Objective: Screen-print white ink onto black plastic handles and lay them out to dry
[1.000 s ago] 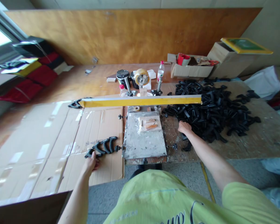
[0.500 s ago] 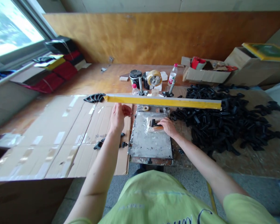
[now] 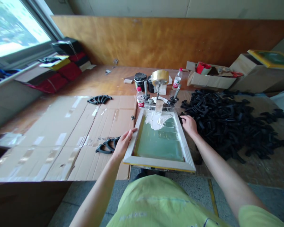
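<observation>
A screen-printing frame point(image 3: 189, 165) with green mesh lies lowered over the work plate, which it hides. White ink point(image 3: 157, 121) is pooled at the mesh's far end, below a pale squeegee blade point(image 3: 159, 107). My left hand point(image 3: 123, 144) is closed at the frame's left side, its fingertips against the rim. To the right of the frame is my right hand point(image 3: 189, 126), holding nothing I can see, its index finger stretched toward the far right rim. Curved black plastic parts point(image 3: 107, 145) lie on the cardboard by my left wrist.
A large heap of black plastic parts point(image 3: 227, 126) covers the right side. More curved parts point(image 3: 99, 99) lie at the back of the cardboard point(image 3: 61, 132). Behind the frame stand clamps, a tape roll point(image 3: 160, 76), ink tubs point(image 3: 140, 80) and two bottles point(image 3: 177, 78). An open carton point(image 3: 210, 78) is back right.
The screen frame has swung down from raised to flat, my left hand moving down with it. My right hand has left the black part on the plate and moved right, beside the frame.
</observation>
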Demonstrator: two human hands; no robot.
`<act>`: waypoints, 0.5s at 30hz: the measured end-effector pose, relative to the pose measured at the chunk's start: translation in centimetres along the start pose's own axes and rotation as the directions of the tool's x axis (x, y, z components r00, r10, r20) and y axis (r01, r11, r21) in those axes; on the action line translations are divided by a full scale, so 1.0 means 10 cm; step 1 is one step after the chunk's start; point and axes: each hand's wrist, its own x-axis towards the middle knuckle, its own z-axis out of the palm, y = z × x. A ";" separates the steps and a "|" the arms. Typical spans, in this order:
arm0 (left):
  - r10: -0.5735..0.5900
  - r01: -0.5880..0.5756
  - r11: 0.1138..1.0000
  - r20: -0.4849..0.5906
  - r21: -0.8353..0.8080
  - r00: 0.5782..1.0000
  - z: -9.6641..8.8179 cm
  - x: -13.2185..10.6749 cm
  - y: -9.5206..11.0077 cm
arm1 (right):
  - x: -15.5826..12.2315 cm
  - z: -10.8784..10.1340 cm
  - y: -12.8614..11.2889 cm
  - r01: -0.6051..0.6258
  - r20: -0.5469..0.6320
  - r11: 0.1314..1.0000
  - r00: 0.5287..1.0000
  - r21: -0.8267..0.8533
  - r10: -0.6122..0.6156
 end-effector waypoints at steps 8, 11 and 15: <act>-0.011 0.021 0.992 -0.083 0.124 0.996 -0.04 0.22 -0.84 | 0.64 0.27 -0.93 0.349 0.077 0.934 0.936 -0.073 -0.344; -0.019 0.029 0.993 -0.090 0.111 0.996 -0.04 0.22 -0.86 | 0.46 0.36 -0.97 0.400 0.215 0.906 0.905 -0.138 -0.367; -0.030 0.041 0.994 -0.108 0.098 0.994 -0.04 0.19 -0.84 | 0.10 0.25 -0.80 0.627 0.291 0.778 0.752 -0.038 -0.591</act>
